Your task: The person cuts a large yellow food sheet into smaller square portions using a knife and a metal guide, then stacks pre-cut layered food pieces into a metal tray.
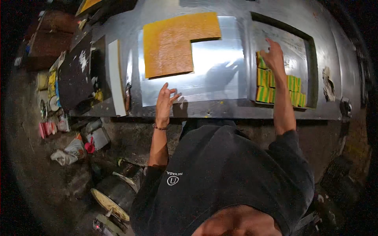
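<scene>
A golden-brown slab of what looks like cake, scored with faint lines and with its lower right corner cut away, lies on a shiny metal sheet. My left hand hovers just below the slab's near edge, fingers apart and holding nothing. Over the left part of a dark-rimmed tray is my right hand, its fingers spread and nothing visible in them. Green-and-yellow striped cake pieces stand in rows at the tray's near left; one piece lies close under my right fingers. My wrist hides part of the rows.
Left of the sheet lies a long white strip, with a dark board beyond it. A crumpled whitish piece lies right of the tray. Bags and a large round pot stand on the floor at the left.
</scene>
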